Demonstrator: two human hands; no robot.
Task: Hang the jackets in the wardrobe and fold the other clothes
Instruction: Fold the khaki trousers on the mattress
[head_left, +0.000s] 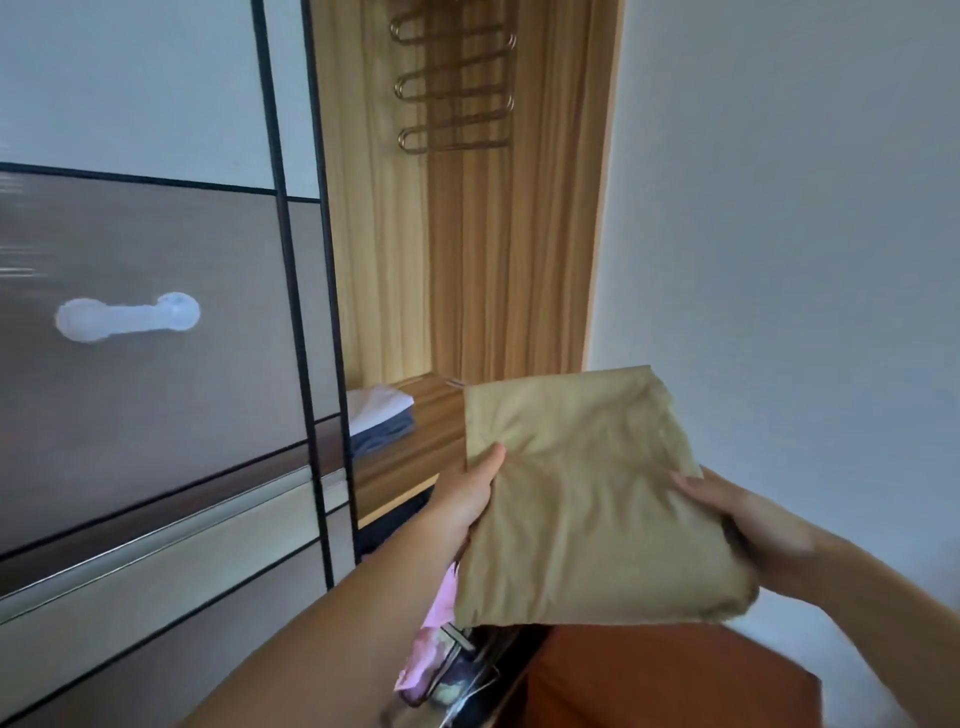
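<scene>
A folded tan garment (587, 493) is held flat in front of the open wooden wardrobe (467, 260). My left hand (467, 499) grips its left edge, thumb on top. My right hand (748, 525) grips its right edge, fingers on top. On the wardrobe's shelf (421, 441) lies a small stack of folded clothes (379, 415), white on top of dark blue, to the left of the tan garment. A gold multi-tier hanger (454, 83) hangs high inside the wardrobe with nothing on it.
A sliding wardrobe door (145, 312) with black frames and a white handle (127, 317) fills the left. A white wall (779, 208) is at the right. Below are an orange-brown surface (649, 675) and pink fabric (431, 644) in a dark gap.
</scene>
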